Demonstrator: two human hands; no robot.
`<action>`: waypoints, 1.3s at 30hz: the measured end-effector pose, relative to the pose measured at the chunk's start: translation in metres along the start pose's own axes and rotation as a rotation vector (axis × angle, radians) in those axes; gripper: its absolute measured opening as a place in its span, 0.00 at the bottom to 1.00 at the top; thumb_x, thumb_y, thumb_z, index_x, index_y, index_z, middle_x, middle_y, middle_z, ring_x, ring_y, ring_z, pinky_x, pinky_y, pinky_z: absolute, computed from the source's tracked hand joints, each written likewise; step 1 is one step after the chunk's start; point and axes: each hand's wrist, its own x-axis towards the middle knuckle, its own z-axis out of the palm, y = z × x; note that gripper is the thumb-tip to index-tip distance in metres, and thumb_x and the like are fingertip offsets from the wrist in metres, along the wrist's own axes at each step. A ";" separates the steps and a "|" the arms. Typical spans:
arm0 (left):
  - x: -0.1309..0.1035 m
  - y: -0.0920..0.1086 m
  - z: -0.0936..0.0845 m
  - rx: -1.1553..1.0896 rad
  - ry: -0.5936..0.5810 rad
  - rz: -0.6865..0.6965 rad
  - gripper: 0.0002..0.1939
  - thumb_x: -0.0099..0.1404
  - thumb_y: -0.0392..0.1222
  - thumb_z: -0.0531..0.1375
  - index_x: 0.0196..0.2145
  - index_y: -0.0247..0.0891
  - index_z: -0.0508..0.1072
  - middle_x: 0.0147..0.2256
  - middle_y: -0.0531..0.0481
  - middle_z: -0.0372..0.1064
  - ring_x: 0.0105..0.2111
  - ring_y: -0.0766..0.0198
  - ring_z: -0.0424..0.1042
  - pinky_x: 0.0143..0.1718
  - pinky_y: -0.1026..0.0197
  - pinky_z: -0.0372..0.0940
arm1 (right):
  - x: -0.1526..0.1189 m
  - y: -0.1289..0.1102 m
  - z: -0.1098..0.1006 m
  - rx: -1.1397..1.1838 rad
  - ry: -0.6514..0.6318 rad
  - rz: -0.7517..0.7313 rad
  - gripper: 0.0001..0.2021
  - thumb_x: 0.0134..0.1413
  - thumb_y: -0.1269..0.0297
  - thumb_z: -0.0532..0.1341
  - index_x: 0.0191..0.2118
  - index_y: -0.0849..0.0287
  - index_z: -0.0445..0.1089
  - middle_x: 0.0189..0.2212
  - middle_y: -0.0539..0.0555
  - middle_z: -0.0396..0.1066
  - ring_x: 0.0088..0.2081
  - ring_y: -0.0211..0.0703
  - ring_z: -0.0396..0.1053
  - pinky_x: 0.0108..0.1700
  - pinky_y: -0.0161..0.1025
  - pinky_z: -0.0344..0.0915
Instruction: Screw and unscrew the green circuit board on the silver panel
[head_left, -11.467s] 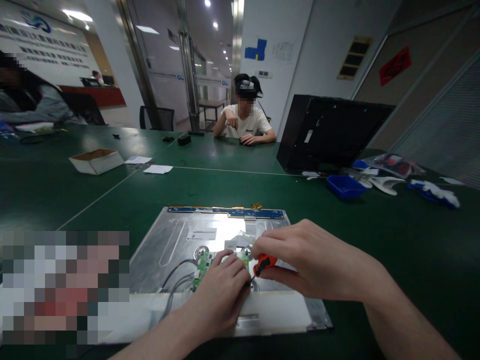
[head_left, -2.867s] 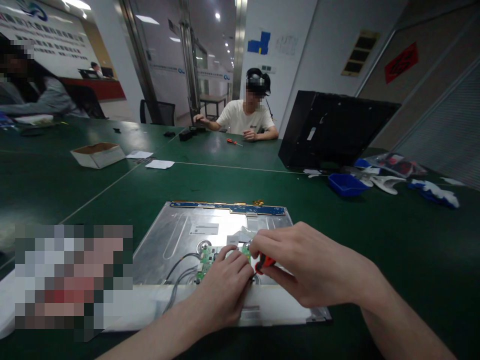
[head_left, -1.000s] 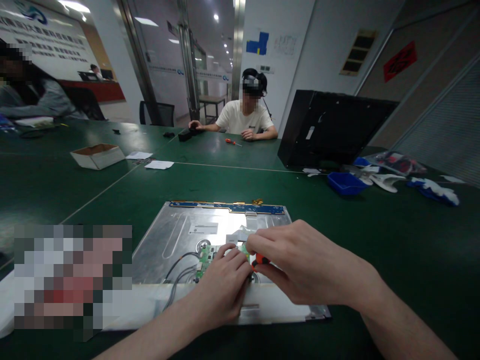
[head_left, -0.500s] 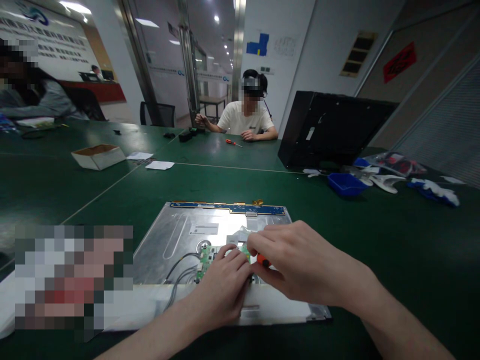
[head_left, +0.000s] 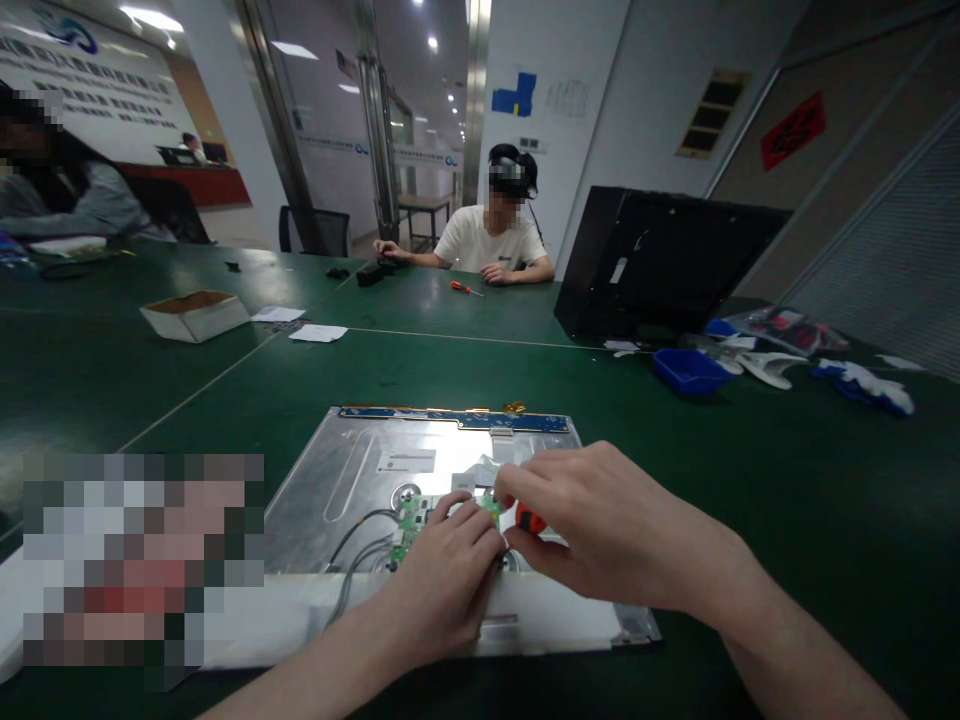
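A flat metal display panel lies in front of me, its back facing up. A green circuit board is on its near half, with dark and grey cables running off its left side. My left hand rests palm down over the board, fingers slightly bent and apart; its thumb is hidden. Just to the right, my right hand is closed around a screwdriver, whose orange and black handle shows between thumb and fingers. The tip is hidden behind my left fingers.
Beyond the panel are an open box, white papers, a blue tray and gloves. A black monitor casing stands back right. Opposite sits a person near another screwdriver.
My hands keep almost the same place, and slightly more of the screwdriver handle shows. The person opposite has lowered a hand onto the black items on the table.
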 end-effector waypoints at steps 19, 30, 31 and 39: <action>0.000 0.000 0.001 0.000 0.006 -0.014 0.11 0.60 0.34 0.55 0.41 0.40 0.70 0.39 0.45 0.69 0.45 0.52 0.66 0.55 0.45 0.54 | -0.001 -0.002 -0.001 0.003 -0.010 0.037 0.06 0.58 0.59 0.57 0.35 0.56 0.63 0.28 0.49 0.70 0.27 0.39 0.63 0.26 0.37 0.47; 0.000 0.000 0.002 -0.023 -0.007 -0.023 0.10 0.60 0.35 0.56 0.40 0.40 0.70 0.40 0.45 0.70 0.45 0.51 0.66 0.55 0.45 0.53 | -0.002 0.000 -0.002 0.039 0.003 -0.019 0.05 0.56 0.62 0.58 0.36 0.56 0.61 0.30 0.48 0.70 0.29 0.39 0.63 0.27 0.37 0.48; 0.000 0.000 0.002 -0.032 -0.004 -0.025 0.11 0.59 0.35 0.56 0.41 0.40 0.70 0.41 0.45 0.70 0.46 0.51 0.66 0.55 0.45 0.53 | -0.001 -0.001 -0.001 0.023 -0.005 -0.003 0.06 0.57 0.60 0.58 0.36 0.55 0.62 0.29 0.48 0.70 0.28 0.39 0.64 0.26 0.37 0.47; 0.000 0.000 0.002 -0.012 -0.021 -0.020 0.10 0.61 0.35 0.55 0.41 0.39 0.69 0.41 0.44 0.70 0.46 0.52 0.66 0.57 0.45 0.51 | -0.002 0.000 -0.002 0.029 0.010 -0.033 0.04 0.53 0.68 0.56 0.35 0.57 0.61 0.31 0.49 0.70 0.29 0.38 0.63 0.27 0.37 0.48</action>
